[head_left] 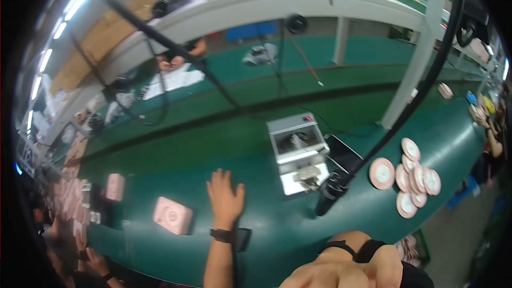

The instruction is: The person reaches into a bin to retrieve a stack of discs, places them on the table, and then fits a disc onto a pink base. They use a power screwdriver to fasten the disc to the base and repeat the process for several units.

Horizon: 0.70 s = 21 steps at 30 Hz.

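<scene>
My left hand (225, 200) lies palm down on the green bench, fingers spread, with nothing in it. A black band circles its wrist, and a small black object (242, 239) is beside that wrist. To the left sits a pale pink box-shaped piece (173, 215) with a round mark on its face. My right hand (341, 274) is very close at the lower edge, knuckles showing; its fingertips are hidden, so I cannot make out its grip. Ahead of it stands a small grey-and-white machine (297, 146) with a lit red switch and silvery pieces (308, 177) on its front tray.
Pink-rimmed white discs (382, 174) lie in a group on the right. A dark cylinder (333, 189) hangs on a black cable near a black flat tray (343, 153). Another pink box (114, 187) and many pink parts are at left. Co-workers' hands (172, 64) show across the bench.
</scene>
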Available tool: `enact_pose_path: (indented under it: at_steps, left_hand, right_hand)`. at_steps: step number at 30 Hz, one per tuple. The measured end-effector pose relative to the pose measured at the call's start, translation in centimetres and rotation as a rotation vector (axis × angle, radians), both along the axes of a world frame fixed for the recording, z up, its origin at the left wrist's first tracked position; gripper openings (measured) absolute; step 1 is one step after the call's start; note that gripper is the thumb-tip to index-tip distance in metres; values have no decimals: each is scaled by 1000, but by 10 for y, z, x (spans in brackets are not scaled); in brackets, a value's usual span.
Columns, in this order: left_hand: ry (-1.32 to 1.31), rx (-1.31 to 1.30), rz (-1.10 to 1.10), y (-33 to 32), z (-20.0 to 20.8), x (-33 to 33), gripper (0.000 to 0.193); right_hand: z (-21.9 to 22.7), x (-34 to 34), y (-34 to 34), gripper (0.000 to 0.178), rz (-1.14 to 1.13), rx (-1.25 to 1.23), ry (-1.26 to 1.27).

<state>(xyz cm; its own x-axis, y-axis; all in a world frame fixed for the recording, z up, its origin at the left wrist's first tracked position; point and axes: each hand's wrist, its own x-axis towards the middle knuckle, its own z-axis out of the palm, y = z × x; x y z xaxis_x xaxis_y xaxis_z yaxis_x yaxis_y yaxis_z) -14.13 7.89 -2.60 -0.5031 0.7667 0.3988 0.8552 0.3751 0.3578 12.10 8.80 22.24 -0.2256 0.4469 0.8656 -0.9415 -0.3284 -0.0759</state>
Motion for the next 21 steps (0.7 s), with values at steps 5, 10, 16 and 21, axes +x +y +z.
enact_pose_path:
  at_steps: [5, 10, 16, 21]
  left_hand:
    - [-63, -37, -32, 8, -1, 10, 59]
    - [-327, 34, -103, -23, -3, 4, 51]
    - [-212, 202, 47, -71, 31, -56, 44]
    - [71, 97, 377, -139, 32, -130, 45]
  right_hand:
    - [-11, 14, -4, 46, 129, -89, 116]
    - [-9, 18, -15, 44, 113, -189, 117]
    - [-3, 21, 13, 44, 58, 53, 154]
    - [-9, 34, 37, 45, -452, 182, 140]
